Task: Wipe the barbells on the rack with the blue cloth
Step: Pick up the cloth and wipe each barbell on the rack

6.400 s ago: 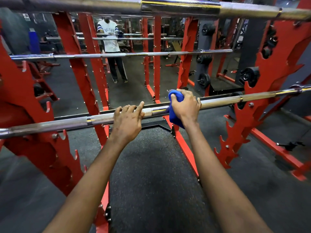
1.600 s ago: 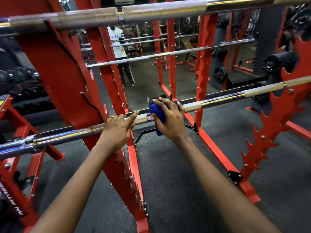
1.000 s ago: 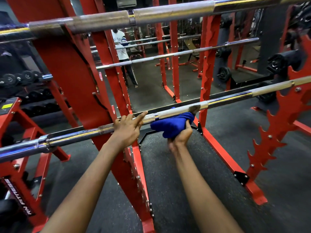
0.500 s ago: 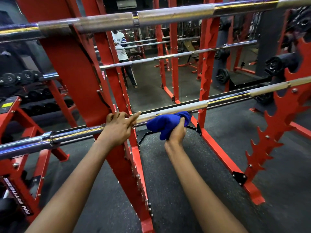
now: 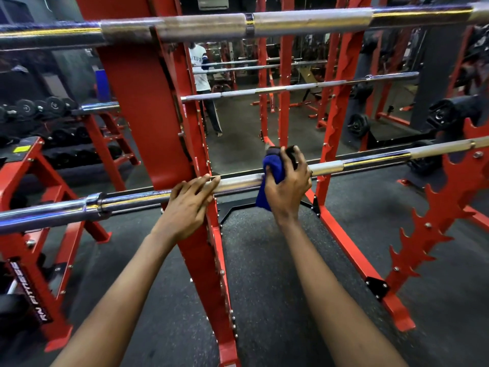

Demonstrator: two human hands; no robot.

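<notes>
Change: half a second ago the right hand [image 5: 288, 188] held the blue cloth [image 5: 274, 169] up against the underside of the lower barbell [image 5: 370, 162]. Now the hand sits on top of the bar, with the cloth folded over it.
Meaning for the task: the wipe looks to be going round the shaft, not only along it. This stretch is likely close to done. The long run of bar toward the right sleeve is not yet reached by the cloth.
Right hand: fingers are curled over the bar and clamp the cloth against it. A tail of cloth hangs below the palm.
Left hand [image 5: 189, 205]: it stays on the same bar, just left of the cloth. The fingers are nearly straight, a little spread and laid flat over the steel, and they grip nothing.
Cloth: deep blue, soft and bunched, with thick folds.
Lower barbell: a round steel shaft, matt grey where the hands are and mirror-bright chrome further out, with a collar ring at the left.
Upper barbell [image 5: 291, 22]: the same build and duller in the middle. It lies across the top of the view, untouched by either hand.
Rack [image 5: 148, 115]: glossy red painted steel, with saw-toothed hooks on the right upright.
Floor [image 5: 264, 274]: dark, speckled rubber matting.
</notes>
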